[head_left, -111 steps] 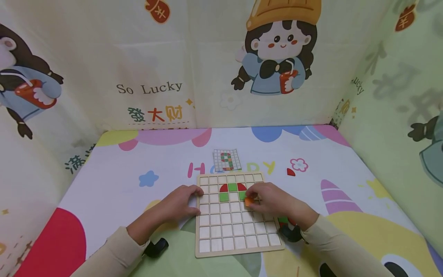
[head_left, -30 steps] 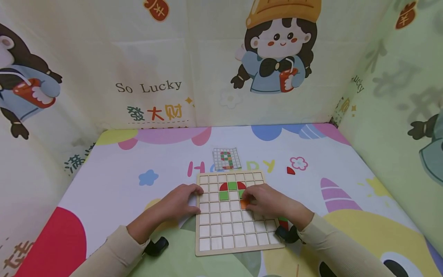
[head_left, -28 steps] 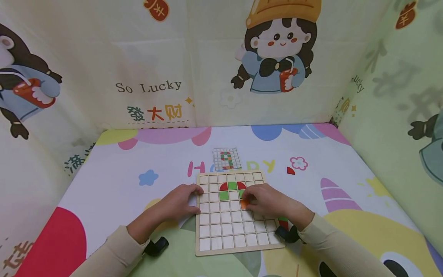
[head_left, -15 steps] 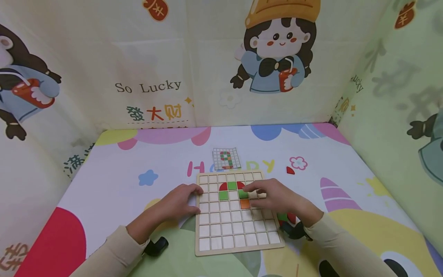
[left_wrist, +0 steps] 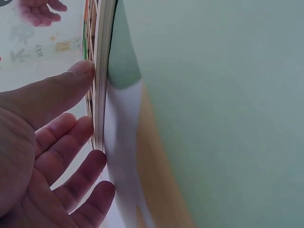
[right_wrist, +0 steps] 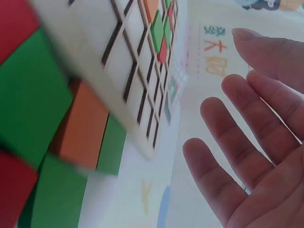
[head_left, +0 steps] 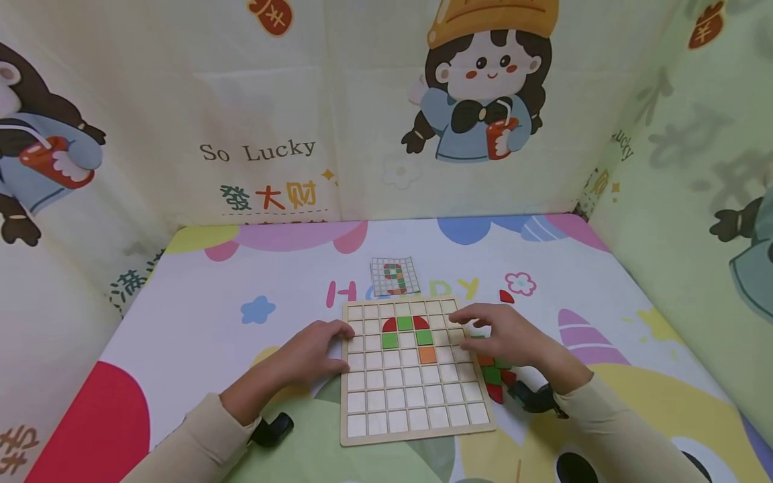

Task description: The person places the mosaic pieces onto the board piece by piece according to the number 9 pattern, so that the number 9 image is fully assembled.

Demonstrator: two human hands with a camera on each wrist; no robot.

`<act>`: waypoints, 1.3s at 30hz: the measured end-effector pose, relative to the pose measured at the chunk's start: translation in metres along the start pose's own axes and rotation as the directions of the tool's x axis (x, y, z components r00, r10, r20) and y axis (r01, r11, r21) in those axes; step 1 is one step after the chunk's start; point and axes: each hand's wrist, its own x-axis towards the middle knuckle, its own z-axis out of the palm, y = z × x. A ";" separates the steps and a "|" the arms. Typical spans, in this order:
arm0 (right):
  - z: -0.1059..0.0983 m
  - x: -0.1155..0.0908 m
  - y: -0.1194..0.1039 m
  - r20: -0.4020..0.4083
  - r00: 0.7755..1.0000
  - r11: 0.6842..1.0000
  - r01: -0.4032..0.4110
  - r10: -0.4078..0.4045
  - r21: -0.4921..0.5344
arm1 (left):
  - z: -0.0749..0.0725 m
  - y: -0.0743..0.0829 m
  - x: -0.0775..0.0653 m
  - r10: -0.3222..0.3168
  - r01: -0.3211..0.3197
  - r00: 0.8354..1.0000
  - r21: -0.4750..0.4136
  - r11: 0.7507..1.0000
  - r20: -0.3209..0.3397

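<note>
Here, the two hands are apart: the left hand touches the left edge of one wooden grid board on the counter; the right hand – fingers spread – hovers by its right edge. Seated in it: three green squares, two red quarter-rounds, one orange square. Behind lies one pattern card; rightward, one lone red piece and a half-hidden tile pile.

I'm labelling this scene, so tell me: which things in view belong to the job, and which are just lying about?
Belongs to the job:
grid board
coloured tiles set in it
loose tiles beside it
lone red tile, probably
pattern card, apparently the model

Just there:
printed table cover
cartoon backdrop
black wrist devices
</note>
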 end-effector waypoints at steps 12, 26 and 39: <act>-0.009 -0.017 0.019 -0.040 0.995 0.996 -0.094 0.094 0.001 | 0.000 -0.001 0.001 0.005 -0.005 1.000 0.009 1.000 0.001; -0.002 -0.017 0.035 -0.015 0.988 0.987 -0.151 0.151 -0.045 | 0.000 -0.002 0.002 0.001 -0.001 1.000 0.010 1.000 0.012; -0.002 -0.014 0.035 0.000 0.984 0.980 -0.176 0.177 -0.088 | 0.000 0.000 0.001 0.003 -0.003 1.000 0.006 1.000 0.006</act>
